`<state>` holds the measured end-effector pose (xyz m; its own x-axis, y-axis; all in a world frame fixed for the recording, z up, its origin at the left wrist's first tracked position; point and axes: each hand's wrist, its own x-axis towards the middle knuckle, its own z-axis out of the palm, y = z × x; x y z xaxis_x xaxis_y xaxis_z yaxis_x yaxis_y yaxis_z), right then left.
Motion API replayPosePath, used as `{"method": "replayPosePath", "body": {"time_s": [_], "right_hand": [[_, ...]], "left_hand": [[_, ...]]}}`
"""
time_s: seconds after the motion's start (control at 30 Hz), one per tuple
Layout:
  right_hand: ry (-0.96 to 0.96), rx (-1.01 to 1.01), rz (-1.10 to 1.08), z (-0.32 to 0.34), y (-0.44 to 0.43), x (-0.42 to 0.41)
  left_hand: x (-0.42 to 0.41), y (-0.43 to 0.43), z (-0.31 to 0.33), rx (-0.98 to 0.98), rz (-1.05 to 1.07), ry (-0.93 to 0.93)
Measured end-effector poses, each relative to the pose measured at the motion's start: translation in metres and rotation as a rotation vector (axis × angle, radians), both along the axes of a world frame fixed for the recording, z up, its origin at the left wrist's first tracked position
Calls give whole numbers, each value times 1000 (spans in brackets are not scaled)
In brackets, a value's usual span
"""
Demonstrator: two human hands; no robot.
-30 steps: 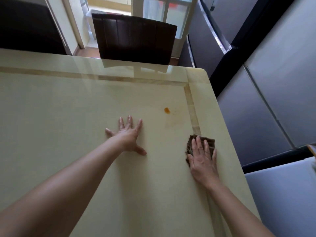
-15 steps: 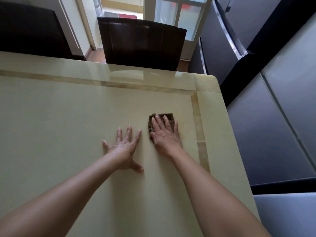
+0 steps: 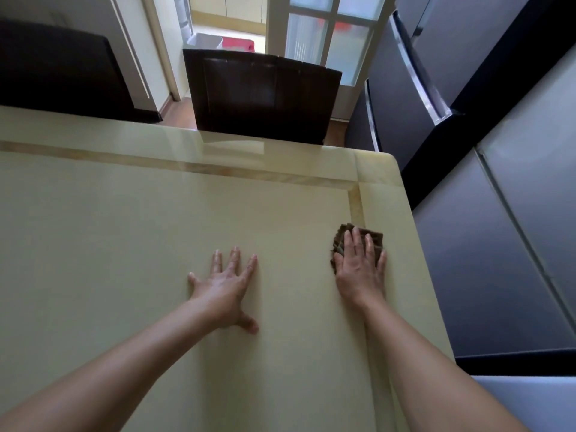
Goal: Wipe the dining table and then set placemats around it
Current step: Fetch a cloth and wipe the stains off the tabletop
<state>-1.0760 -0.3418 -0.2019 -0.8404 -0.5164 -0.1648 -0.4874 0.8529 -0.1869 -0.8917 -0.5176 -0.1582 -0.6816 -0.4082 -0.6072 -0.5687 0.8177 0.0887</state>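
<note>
Right grip [image 3: 361, 269] slid cloth [image 3: 343, 236] right; stain apparently gone.

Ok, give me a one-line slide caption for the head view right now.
Right hand presses a folded brown cloth flat near the cream dining table edge; left hand braces, palm down.
</note>
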Motion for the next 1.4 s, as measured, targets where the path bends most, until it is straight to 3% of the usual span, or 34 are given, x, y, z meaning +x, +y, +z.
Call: {"method": "replayPosePath", "body": {"time_s": [0.13,0.37,0.97,1.4], "right_hand": [[-2,12,8,0,1,-1],[34,21,54,-7,1,-12],[-100,42,347,7,-143,-74],[-87,-37,171,11,-180,-131]], "left_hand": [[-42,-14,15,-95,-25,99],[-114,-39,11,104,45,109],[-125,-39,-11,72,76,73],[-125,-38,-8,106,85,58]]}}
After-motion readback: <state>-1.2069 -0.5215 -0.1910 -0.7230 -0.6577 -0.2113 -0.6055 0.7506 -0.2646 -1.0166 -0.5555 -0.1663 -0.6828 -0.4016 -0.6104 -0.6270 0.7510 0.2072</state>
